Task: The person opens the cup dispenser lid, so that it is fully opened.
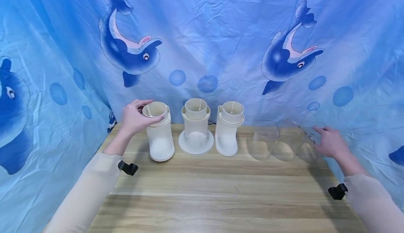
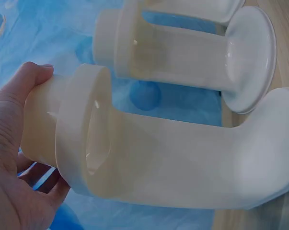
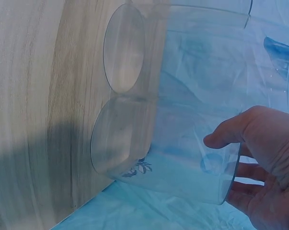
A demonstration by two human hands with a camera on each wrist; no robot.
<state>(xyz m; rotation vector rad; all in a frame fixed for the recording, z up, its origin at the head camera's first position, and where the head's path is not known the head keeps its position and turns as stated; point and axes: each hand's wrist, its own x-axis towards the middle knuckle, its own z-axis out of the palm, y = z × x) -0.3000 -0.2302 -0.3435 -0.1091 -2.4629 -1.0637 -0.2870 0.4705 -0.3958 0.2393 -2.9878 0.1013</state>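
My left hand (image 1: pixel 135 117) grips the round top collar of the leftmost white plastic stand (image 1: pixel 160 140), thumb on one side and fingers on the other. In the left wrist view this stand (image 2: pixel 173 163) has a wide ring below the collar and a curved foot. My right hand (image 1: pixel 331 142) is at the rim of the rightmost clear cylinder (image 1: pixel 306 150). In the right wrist view, the thumb and fingers of this hand (image 3: pixel 264 163) pinch the rim of the clear cylinder (image 3: pixel 182 177); its see-through wall makes the exact contact hard to tell.
Beside the held stand are a white stand with a round base (image 1: pixel 196 143) and another with a curved foot (image 1: pixel 226 142). More clear cylinders (image 1: pixel 263 138) stand to their right. All are along the back of the wooden table (image 1: pixel 214 194), before a blue dolphin curtain (image 1: pixel 214 43).
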